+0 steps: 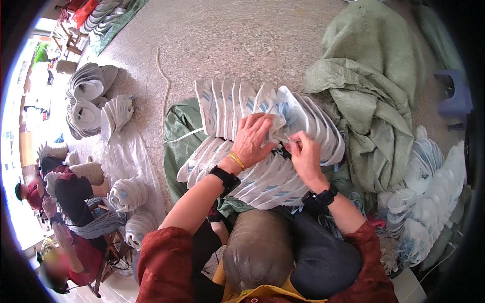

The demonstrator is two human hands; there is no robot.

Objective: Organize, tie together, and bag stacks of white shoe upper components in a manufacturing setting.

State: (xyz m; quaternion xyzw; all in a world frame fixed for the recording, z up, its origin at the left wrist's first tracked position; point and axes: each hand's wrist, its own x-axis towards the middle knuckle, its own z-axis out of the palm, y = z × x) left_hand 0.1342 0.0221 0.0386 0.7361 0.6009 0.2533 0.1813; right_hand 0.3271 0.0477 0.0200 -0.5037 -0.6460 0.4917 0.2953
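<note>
A curved row of white shoe uppers [225, 108] with blue stripes lies in front of me, packed one against another, and a second row of shoe uppers [262, 183] lies nearer. My left hand [251, 139] bends over the middle of the rows, its fingers closed on the edge of a shoe upper. Close to its right, my right hand [303, 151] is closed in a pinch; something thin and pale shows at its fingertips, too small to name. Light blue laces [288, 112] lie just beyond the hands. A white cord [184, 136] comes out from the row's left end.
Green sacking [174, 151] lies under the uppers; a large green woven sack [374, 106] is heaped at the right. More stacked uppers [429, 197] stand at right and other uppers [87, 91] at left. A brown rounded bundle [257, 247] is between my legs. Other people [83, 252] sit at left.
</note>
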